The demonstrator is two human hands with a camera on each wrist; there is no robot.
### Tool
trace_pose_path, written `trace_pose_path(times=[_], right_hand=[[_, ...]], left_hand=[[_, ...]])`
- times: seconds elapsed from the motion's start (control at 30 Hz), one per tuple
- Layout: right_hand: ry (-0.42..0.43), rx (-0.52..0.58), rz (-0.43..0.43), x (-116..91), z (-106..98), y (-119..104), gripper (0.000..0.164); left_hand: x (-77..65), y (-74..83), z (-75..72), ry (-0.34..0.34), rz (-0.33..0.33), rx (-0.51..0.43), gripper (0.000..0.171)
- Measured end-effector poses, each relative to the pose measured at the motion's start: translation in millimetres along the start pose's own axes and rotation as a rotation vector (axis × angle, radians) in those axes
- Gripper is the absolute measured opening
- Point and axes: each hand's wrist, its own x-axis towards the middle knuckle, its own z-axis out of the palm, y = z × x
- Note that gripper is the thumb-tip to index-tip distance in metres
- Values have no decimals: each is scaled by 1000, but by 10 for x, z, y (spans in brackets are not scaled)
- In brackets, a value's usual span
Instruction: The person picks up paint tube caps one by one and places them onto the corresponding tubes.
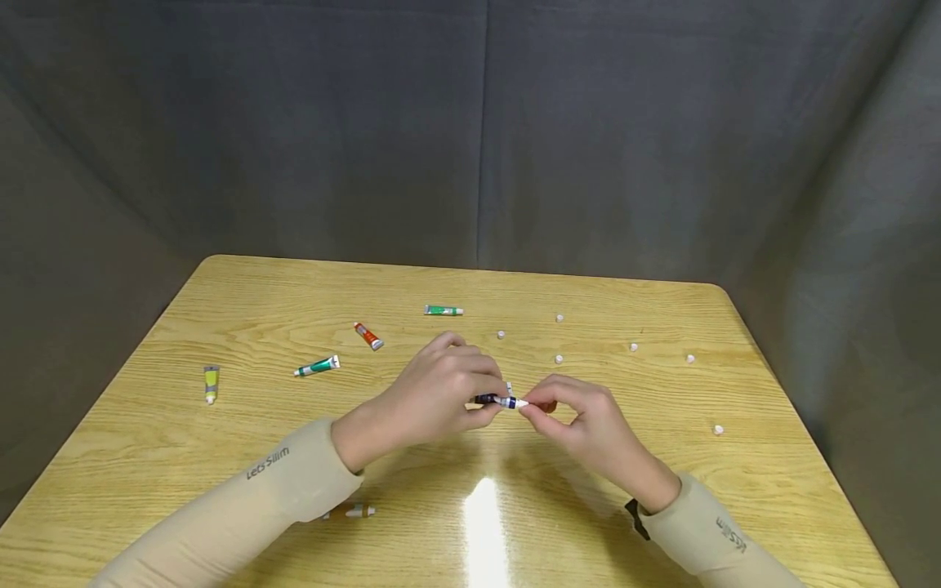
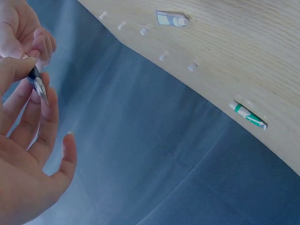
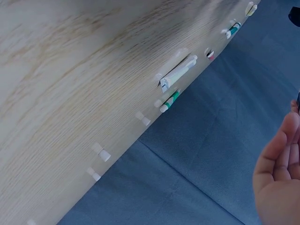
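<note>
Between thumb and fingers my left hand (image 1: 444,388) holds a small dark blue paint tube (image 1: 485,398), level above the table. The fingertips of my right hand (image 1: 584,416) pinch the white cap (image 1: 523,403) at the tube's right end. In the left wrist view the tube's silvery crimped end (image 2: 41,88) sticks out past the left fingers. A pale paint tube (image 3: 178,75) lies on the table below the hands, mostly hidden by them in the head view.
On the wooden table (image 1: 412,547) lie a yellow-green tube (image 1: 211,384), a dark green tube (image 1: 318,367), an orange-red tube (image 1: 368,336) and a green tube (image 1: 443,310). A brown tube (image 1: 353,511) shows beside the left sleeve. Several loose white caps, one at the right (image 1: 718,429), are scattered.
</note>
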Motion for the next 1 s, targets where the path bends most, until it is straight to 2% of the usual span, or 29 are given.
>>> trace_pose_path(times=[0.17,0.4,0.67,1.0], right_hand=[[-23,34,24,0,1,-4,19],[-20,57,65,7,4,24,18],[10,56,36,31,26,34,20],[-14,27,10,3,38,53,24]], left_hand=[[-6,-4,13,15,23,14,5],[-1,-9,-3,3,-7,-1,6],[-6,-27,1,8,-36,-28,5],[-15,-47,18,2,-55,-31,6]])
